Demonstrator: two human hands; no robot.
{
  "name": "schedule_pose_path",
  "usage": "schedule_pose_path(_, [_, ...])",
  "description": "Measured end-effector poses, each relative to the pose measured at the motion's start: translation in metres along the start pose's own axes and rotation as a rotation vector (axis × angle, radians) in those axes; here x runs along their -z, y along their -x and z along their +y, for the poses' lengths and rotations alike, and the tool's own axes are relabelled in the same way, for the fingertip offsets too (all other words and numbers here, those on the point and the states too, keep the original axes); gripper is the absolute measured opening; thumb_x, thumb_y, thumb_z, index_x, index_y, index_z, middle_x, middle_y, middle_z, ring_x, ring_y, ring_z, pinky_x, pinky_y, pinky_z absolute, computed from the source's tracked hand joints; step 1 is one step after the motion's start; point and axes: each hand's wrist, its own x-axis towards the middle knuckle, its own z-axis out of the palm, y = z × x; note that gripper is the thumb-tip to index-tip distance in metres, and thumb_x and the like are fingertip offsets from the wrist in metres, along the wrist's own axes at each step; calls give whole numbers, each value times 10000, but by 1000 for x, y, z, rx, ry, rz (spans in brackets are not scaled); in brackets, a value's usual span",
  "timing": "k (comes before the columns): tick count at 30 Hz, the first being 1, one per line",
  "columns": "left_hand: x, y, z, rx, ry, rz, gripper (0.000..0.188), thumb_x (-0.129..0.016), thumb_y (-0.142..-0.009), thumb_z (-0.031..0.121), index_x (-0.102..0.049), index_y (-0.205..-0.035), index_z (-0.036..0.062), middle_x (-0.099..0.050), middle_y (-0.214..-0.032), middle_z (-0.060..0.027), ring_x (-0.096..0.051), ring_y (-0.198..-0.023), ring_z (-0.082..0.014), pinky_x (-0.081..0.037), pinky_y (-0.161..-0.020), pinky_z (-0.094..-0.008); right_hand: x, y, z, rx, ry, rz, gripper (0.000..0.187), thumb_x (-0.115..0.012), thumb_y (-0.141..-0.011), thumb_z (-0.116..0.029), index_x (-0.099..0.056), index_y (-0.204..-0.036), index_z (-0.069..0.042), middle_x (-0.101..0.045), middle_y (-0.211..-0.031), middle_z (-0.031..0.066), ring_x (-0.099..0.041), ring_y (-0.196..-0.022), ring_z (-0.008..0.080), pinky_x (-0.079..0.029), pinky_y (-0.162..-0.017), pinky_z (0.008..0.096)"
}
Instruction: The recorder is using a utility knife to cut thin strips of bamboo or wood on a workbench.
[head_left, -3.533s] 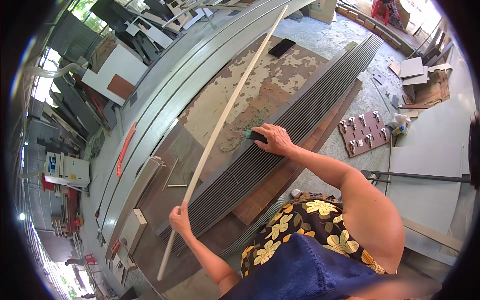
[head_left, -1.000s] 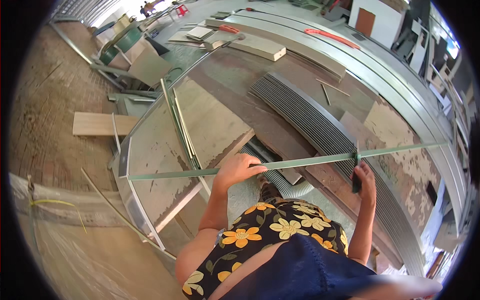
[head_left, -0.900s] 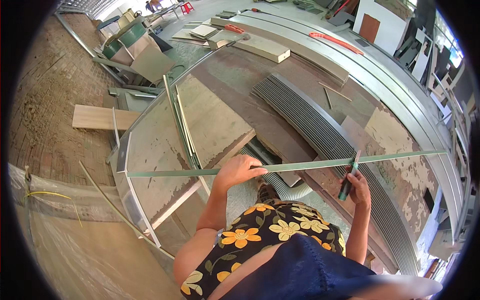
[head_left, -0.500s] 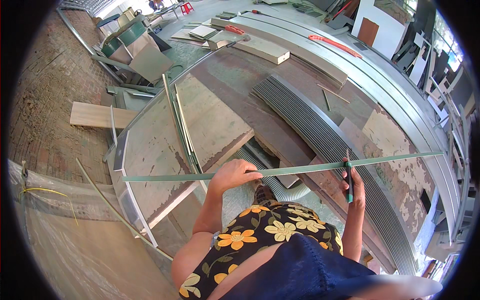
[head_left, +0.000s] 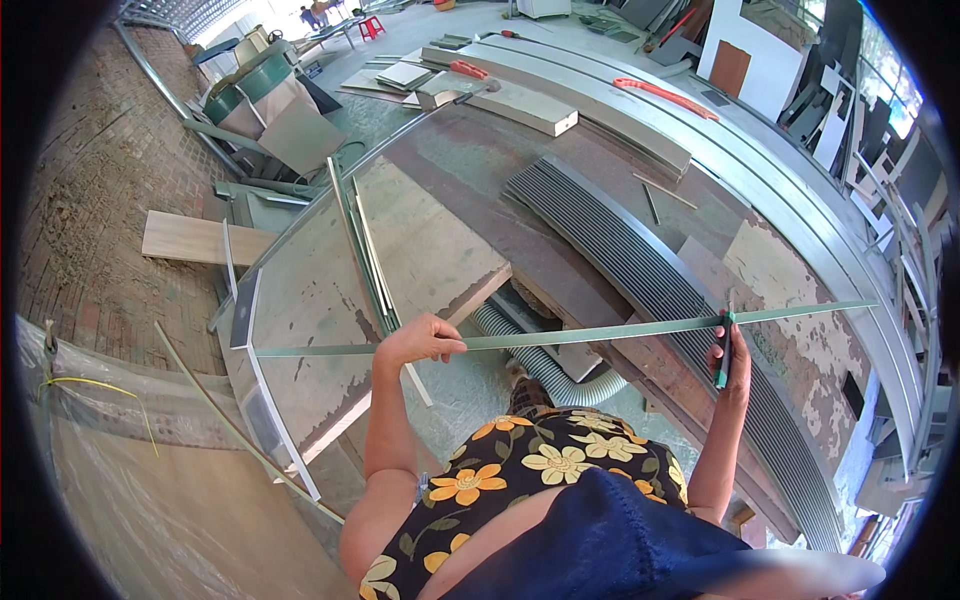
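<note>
A long, thin pale green strip [head_left: 590, 334] stretches across in front of me, nearly level from left to right. My left hand [head_left: 418, 340] is closed on its left part, thumb and fingers pinching it. In my right hand [head_left: 738, 365] is a slim knife [head_left: 723, 367] with a black and green handle, held upright. Its thin tip points away from me, where it meets the strip's right part. The fingers wrap round the handle, so part of it is hidden. Under the strip on the right lies a stack of dark grey ribbed panels [head_left: 610, 250].
Worn brown boards [head_left: 430, 225] bear several narrow strips [head_left: 362, 245] at left. Beyond lie a pale beam [head_left: 535, 108], a hammer [head_left: 480, 90] and a red-orange tool [head_left: 665, 97] on metal rails. A ribbed hose [head_left: 540, 365] runs below. Plastic sheeting [head_left: 100, 440] hangs at lower left.
My left hand has slid left along the strip. My right hand, with the knife, has moved a little to the right, so the hands are farther apart.
</note>
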Motion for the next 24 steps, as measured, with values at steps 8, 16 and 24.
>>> schedule_pose_path(8, [-56, -5, 93, -394, -507, 367, 370, -767, -798, 328, -667, -1047, 74, -696, -867, -143, -683, -812, -317, -513, -726, -398, -84, 22, 11, 209, 196, -86, 425, -488, -1043, -269, -466, -1379, -11, -580, -867, 40, -529, -533, 92, -453, -479, 183])
schedule_pose_path(16, [-120, -40, 154, -813, -556, 696, 260, -764, -802, 305, -623, -835, 89, -610, -657, -75, -614, -609, -302, -442, -604, -403, -132, 44, 14, 217, 148, -197, 443, -537, -1016, -242, -457, -1376, 3, -606, -790, 72, -549, -491, 130, -473, -438, 209])
schedule_pose_path(24, [-70, -45, 124, -966, -534, 828, 242, -816, -723, 245, -613, -696, 115, -588, -606, -46, -595, -557, -260, -429, -578, -379, -103, 49, -29, 385, 124, -104, 472, -547, -1004, -233, -452, -1394, 14, -596, -778, 51, -524, -477, 92, -444, -405, 189])
